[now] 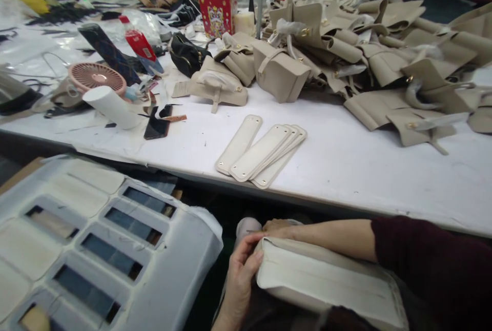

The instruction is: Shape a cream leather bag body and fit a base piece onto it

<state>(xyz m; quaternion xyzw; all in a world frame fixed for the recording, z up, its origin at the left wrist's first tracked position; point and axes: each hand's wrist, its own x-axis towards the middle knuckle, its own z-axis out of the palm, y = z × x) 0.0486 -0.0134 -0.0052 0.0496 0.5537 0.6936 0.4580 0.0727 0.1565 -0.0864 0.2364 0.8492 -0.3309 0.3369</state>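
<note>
My left hand [241,269] pinches the near left corner of a beige bag body [330,282], thumb on the pale bottom panel and fingers behind its edge. The bag body lies tilted over my lap, its long pale bottom facing up. My right arm, in a dark maroon sleeve, reaches across behind it. My right hand [277,226] is at the bag's far left end, its fingers mostly hidden. On the table edge beyond lie several beige base panels [263,151] with rounded corners and metal studs, partly overlapped.
At my left stands a grey-white rack [165,264] with rectangular slots. The white table [346,167] carries a heap of beige bags [365,59], a pink fan [98,77], a white roll [111,105], a phone [157,123], a red bottle [140,41] and a red box [218,12]. People sit beyond.
</note>
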